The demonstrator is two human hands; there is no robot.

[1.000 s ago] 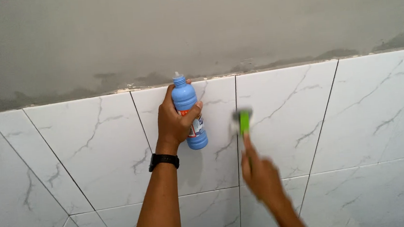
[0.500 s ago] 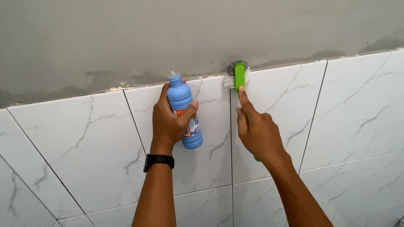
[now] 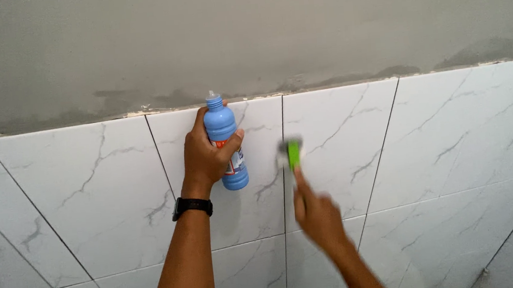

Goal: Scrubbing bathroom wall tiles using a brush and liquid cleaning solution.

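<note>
The green scrub brush (image 3: 293,154) lies on the dark vertical grout joint (image 3: 283,160) between two marbled wall tiles, gripped by the blurred right hand (image 3: 316,213). Bristles are best kept centred along the joint. The left hand (image 3: 204,155) clasps a blue bottle (image 3: 225,147) just left.

Two bare forearms are being shown from below, with no sleeves being worn on either. A black wristwatch (image 3: 192,206) with a plain dark band is being worn on the left wrist, just under the left hand (image 3: 204,155). No ring, glove or other covering is being seen on that hand. The right hand (image 3: 316,216) is being blurred by motion, so its fingers are not being made out clearly; nothing is being seen on its wrist.
</note>
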